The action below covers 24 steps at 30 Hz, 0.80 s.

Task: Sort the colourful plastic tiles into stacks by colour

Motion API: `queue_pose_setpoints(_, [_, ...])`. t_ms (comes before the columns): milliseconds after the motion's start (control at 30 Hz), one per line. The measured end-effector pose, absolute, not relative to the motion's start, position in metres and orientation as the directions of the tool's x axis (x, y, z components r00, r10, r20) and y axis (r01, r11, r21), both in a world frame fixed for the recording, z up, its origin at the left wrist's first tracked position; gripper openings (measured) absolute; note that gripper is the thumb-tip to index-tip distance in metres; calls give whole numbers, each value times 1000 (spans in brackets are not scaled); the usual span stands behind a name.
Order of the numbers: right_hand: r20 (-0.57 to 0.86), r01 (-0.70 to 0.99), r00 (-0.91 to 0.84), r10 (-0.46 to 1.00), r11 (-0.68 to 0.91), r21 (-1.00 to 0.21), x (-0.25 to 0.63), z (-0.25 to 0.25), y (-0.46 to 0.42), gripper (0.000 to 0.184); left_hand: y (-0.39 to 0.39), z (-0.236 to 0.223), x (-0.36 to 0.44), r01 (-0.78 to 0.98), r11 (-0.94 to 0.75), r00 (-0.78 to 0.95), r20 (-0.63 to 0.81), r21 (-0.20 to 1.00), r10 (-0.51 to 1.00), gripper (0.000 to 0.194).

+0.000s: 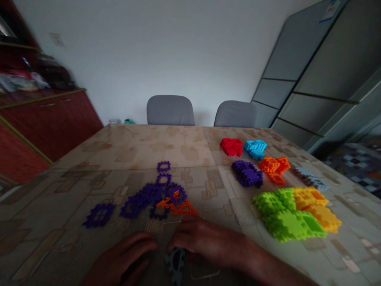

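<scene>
My right hand [196, 238] is closed on a grey toothed building piece [175, 264] near the table's front edge, gripping its upper end. The piece stands edge-up between my two hands. To its left, my left hand [127, 252] has bent fingers spread from the thumb, with nothing visible in it. Just beyond the hands lie several purple toothed pieces [149, 193] in a loose heap. Orange pieces [184, 207], some arrow-shaped, rest against the heap's right side. A single purple window piece [99, 215] lies apart to the left.
Sorted piles sit on the right: red [231, 147], blue [255, 149], dark purple [247, 173], orange [274, 169], grey [311, 178], green [287, 216] and yellow [317, 206]. Two grey chairs [170, 110] stand behind the patterned table [143, 145].
</scene>
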State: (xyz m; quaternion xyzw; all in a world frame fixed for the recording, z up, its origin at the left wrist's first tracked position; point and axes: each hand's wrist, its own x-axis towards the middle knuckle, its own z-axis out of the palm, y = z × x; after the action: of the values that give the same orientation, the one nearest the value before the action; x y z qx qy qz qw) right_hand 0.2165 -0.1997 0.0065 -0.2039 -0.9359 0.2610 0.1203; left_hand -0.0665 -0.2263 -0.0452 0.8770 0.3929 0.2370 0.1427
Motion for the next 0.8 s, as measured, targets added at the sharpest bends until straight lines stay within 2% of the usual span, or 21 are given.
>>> queue_pose_setpoints(100, [94, 332, -894, 438, 789, -517, 214, 11, -196, 20, -225, -40, -66, 605, -663, 598, 298, 442, 744, 26])
queue_pose_setpoints(200, [95, 371, -864, 494, 754, -543, 218, 18, -201, 26, -225, -42, -67, 607, -664, 597, 301, 437, 744, 27])
queue_pose_setpoints(300, [109, 473, -743, 660, 634, -612, 222, 23, -215, 38, -226, -45, -67, 613, -655, 575, 319, 443, 754, 29])
queue_pose_setpoints(400, [17, 626, -540, 842, 415, -660, 219, 15, -234, 52, -228, -42, -65, 604, -655, 557, 348, 453, 754, 26])
queue_pose_setpoints(433, [-34, 677, -505, 862, 372, -636, 216, 8, -240, 63, -229, -41, -64, 602, -658, 557, 352, 453, 752, 26])
queue_pose_setpoints(500, [-95, 765, -503, 859, 391, -511, 207, -12, -249, 82, -229, -37, -62, 598, -665, 560, 361, 447, 746, 25])
queue_pose_setpoints(567, [-52, 816, -510, 859, 463, -347, 197, -32, -254, 74, -229, -34, -61, 605, -664, 555, 366, 439, 747, 24])
queue_pose_setpoints(633, [9, 840, -496, 868, 483, -246, 187, -45, -255, 62, -229, -33, -61, 609, -668, 556, 369, 429, 744, 22])
queue_pose_setpoints(700, [-13, 858, -478, 878, 463, -221, 179, -44, -253, 57, -229, -33, -61, 605, -677, 560, 381, 420, 736, 21])
queue_pose_setpoints(800, [-157, 871, -467, 870, 422, -251, 171, -26, -248, 54, -229, -35, -62, 600, -682, 560, 390, 417, 731, 21])
